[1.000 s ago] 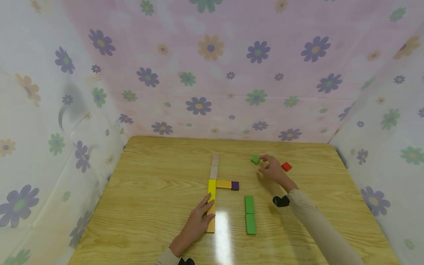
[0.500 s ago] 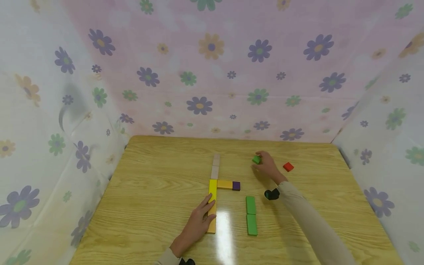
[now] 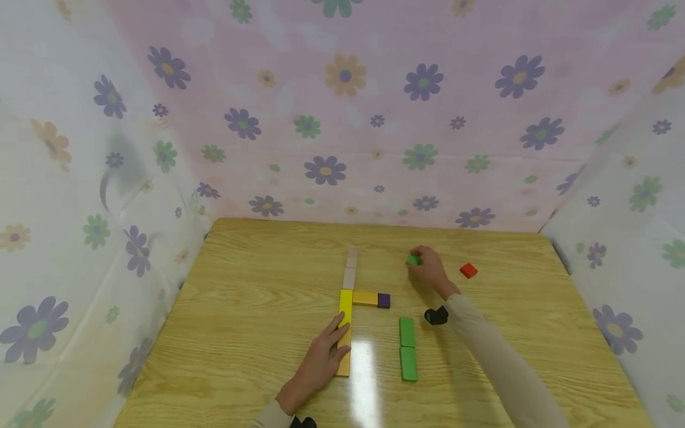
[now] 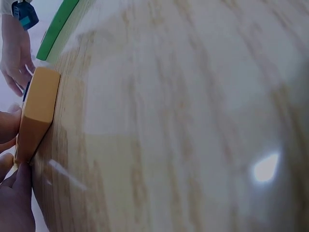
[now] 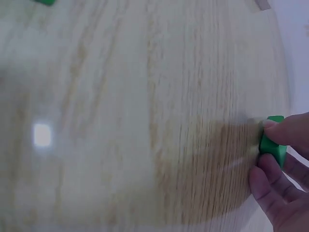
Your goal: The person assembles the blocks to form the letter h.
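Observation:
In the head view my left hand [image 3: 317,365] rests over a row of a yellow block [image 3: 346,300] and an orange block [image 3: 343,367], fingers fairly straight along it. The left wrist view shows that orange block [image 4: 38,99] close beside the fingertips. At the far right of centre my right hand [image 3: 430,268] pinches a small green block [image 3: 411,260] between thumb and fingers; the right wrist view has this green block [image 5: 274,145] low at the tabletop. Part of it is hidden by the fingers.
Two pale wooden blocks [image 3: 349,277] continue the row away from me. An orange block [image 3: 365,298] and a purple block [image 3: 383,301] branch off to the right. Two green rectangular blocks [image 3: 408,348] lie end to end nearer me. A red block [image 3: 468,270] lies at right.
My right hand has moved left onto the small green block and closed its fingers on it; the block has shifted slightly. My left hand stays on the row.

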Motion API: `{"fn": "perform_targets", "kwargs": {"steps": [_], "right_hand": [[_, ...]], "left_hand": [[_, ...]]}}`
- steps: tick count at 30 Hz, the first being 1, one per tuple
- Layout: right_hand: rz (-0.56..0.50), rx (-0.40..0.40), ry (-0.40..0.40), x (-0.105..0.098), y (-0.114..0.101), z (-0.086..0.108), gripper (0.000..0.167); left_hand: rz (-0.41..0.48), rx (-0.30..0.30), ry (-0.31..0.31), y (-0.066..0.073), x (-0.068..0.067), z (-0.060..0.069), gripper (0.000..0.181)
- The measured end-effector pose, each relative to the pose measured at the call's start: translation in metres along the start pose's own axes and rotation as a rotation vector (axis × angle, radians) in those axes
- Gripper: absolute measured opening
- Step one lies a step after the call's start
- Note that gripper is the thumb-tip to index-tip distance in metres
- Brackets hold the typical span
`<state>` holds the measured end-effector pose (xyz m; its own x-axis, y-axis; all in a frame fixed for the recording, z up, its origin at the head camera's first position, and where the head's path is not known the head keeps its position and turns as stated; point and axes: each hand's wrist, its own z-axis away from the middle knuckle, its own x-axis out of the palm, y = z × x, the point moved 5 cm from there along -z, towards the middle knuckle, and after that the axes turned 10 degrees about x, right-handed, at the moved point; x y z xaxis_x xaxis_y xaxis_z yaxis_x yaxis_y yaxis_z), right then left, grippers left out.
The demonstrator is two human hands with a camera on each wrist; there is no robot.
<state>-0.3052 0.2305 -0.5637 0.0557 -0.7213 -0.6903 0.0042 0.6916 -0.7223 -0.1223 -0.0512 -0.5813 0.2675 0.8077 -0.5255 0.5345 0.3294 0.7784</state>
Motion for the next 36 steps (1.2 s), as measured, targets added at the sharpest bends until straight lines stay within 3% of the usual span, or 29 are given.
{"fn": "perform_targets", "kwargs": {"steps": [8, 15, 24, 36], "right_hand": [[-0.062, 0.030, -0.059, -0.009, 0.003, 0.031, 0.031], [-0.032, 0.001, -0.079, -0.014, -0.001, 0.051, 0.029], [-0.063, -0.081, -0.093, -0.016, -0.016, 0.071, 0.026], [-0.072, -0.123, -0.129, -0.011, -0.027, 0.088, 0.028]], "left_hand": [[0.023, -0.048, -0.021, 0.000, 0.000, 0.002, 0.048], [0.023, -0.061, -0.012, 0.000, -0.002, 0.004, 0.048], [0.021, -0.043, -0.006, 0.000, -0.002, 0.004, 0.048], [0.017, -0.031, -0.013, 0.002, -0.001, 0.001, 0.047]]}}
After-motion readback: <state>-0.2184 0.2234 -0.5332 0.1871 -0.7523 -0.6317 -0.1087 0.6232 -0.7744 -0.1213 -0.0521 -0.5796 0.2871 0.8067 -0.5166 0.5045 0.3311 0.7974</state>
